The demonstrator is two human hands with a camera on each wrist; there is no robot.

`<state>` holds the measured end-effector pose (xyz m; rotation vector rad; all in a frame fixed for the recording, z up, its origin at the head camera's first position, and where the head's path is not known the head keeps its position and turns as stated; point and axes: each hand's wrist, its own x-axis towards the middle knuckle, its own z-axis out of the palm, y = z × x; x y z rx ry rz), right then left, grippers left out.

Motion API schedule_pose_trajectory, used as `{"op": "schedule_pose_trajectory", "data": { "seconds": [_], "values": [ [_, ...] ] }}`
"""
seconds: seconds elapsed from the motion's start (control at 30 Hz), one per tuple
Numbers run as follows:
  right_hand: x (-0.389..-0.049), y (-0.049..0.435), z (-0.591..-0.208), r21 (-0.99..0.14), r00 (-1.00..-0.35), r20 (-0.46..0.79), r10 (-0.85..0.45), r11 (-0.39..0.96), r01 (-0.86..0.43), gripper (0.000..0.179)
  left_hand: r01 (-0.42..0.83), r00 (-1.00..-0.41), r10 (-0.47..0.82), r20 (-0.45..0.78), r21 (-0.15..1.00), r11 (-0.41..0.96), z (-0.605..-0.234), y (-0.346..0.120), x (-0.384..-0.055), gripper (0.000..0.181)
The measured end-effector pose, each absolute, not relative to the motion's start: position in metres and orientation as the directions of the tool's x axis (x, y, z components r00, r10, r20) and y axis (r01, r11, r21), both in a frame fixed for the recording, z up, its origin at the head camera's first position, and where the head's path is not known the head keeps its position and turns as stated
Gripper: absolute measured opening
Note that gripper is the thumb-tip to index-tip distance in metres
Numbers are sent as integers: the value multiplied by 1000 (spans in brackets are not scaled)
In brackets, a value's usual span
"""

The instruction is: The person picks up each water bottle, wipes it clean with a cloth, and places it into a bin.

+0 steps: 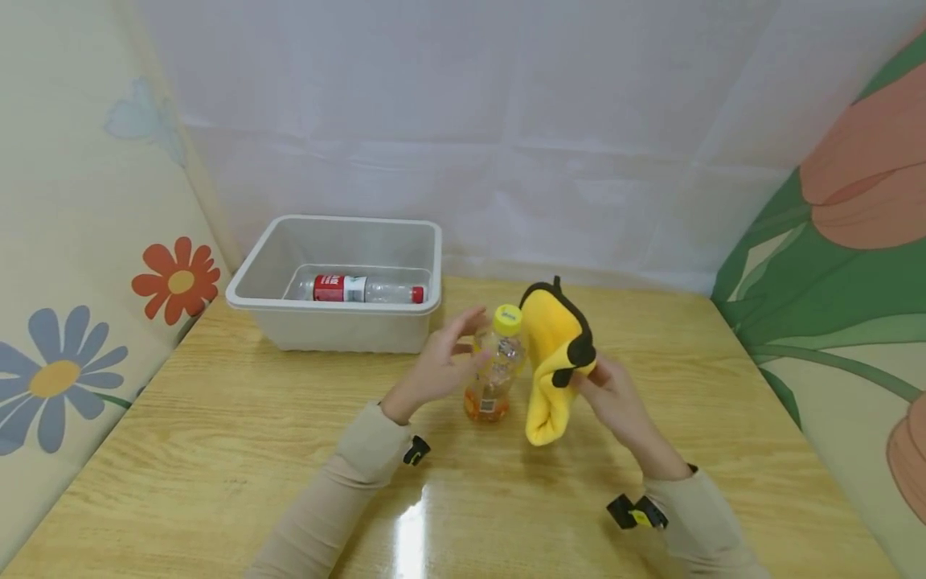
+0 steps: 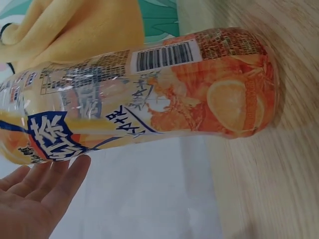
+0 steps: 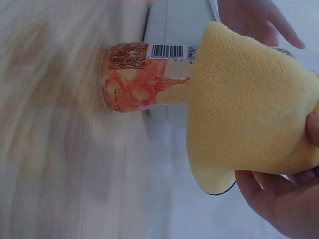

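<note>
A clear drink bottle (image 1: 499, 366) with a yellow cap and an orange-printed label stands upright on the table. My left hand (image 1: 447, 359) is at its left side with the fingers extended. In the left wrist view the fingertips (image 2: 79, 167) are at the label, but I cannot tell whether they touch it. My right hand (image 1: 615, 394) pinches a folded yellow cloth (image 1: 553, 362) with black edging, held just right of the bottle. From the right wrist, the cloth (image 3: 249, 104) hides the bottle's upper part, while its orange lower end (image 3: 144, 77) shows.
A light grey plastic bin (image 1: 354, 330) stands at the back left of the table. Inside it lies a clear bottle with a red label (image 1: 329, 288) and red cap. A white sheet (image 1: 506, 145) hangs behind, and flower-printed panels (image 1: 854, 241) flank the wooden table (image 1: 217, 450).
</note>
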<state>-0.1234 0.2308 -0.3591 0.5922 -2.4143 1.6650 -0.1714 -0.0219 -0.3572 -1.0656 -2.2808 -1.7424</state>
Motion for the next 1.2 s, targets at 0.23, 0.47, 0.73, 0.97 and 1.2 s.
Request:
{"op": "schedule_pose_trajectory", "data": {
  "seconds": [0.23, 0.47, 0.73, 0.97, 1.2],
  "values": [
    [-123, 225, -352, -842, -903, 378, -204, 330, -427, 19, 591, -756, 449, 477, 792, 153, -361, -18, -171, 55],
    [-124, 217, -344, -829, -890, 419, -178, 325, -455, 22, 608, -747, 441, 498, 780, 149, -362, -20, -172, 55],
    [-128, 209, -345, -836, -889, 408, -207, 307, -455, 24, 581, -760, 445, 474, 802, 138, -361, -20, -172, 50],
    [-134, 208, -351, -852, -906, 354, -231, 321, -414, 21, 591, -749, 450, 487, 798, 121, -362, -21, -173, 52],
    [-141, 209, -359, -870, -913, 305, -269, 311, -382, 17, 592, -735, 461, 497, 802, 80, -362, -21, -173, 47]
  ]
}}
